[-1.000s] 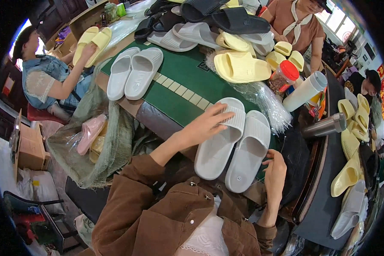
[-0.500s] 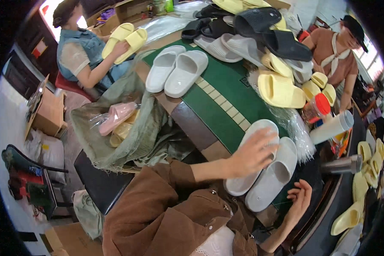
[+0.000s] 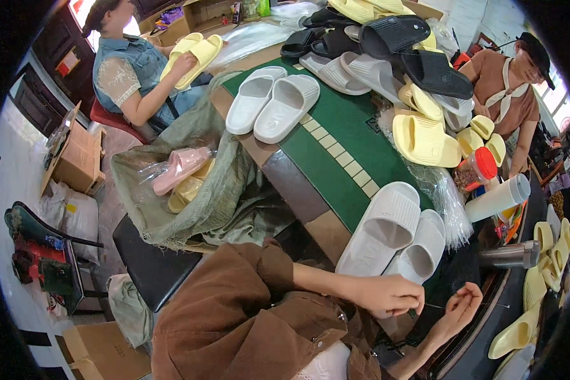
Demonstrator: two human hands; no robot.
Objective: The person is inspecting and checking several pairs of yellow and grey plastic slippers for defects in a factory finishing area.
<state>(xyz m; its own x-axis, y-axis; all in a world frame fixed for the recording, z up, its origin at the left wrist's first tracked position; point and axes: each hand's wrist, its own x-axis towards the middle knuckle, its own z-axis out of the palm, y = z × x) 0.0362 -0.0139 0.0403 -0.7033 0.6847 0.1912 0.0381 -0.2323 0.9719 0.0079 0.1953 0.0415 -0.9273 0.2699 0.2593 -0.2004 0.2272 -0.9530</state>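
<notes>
A pair of light grey slide slippers, a left one (image 3: 381, 227) and a right one (image 3: 419, 250), lies on the table edge just in front of me. My left hand (image 3: 389, 295) is closed at the heel of the right slipper, fingers curled down. A small dark bit shows under its fingertips, too hidden to name. Further right, my right hand (image 3: 457, 311) has its fingers bent and drawn together around a thin wire-like piece (image 3: 497, 306), which sticks out past it on both sides.
Another grey pair (image 3: 285, 107) stands on the green mat (image 3: 335, 136). A slipper pile (image 3: 392, 38), red-lidded jar (image 3: 477, 166), white cup (image 3: 499, 196) and steel tumbler (image 3: 512, 254) lie beyond. A cloth-lined basket (image 3: 164, 225) stands left. Two co-workers sit across; one holds yellow slippers (image 3: 195, 58).
My left hand has come off the left slipper, down to the right one's heel, and closed. The left slipper lies turned. My right hand has moved right and its fingers have drawn together.
</notes>
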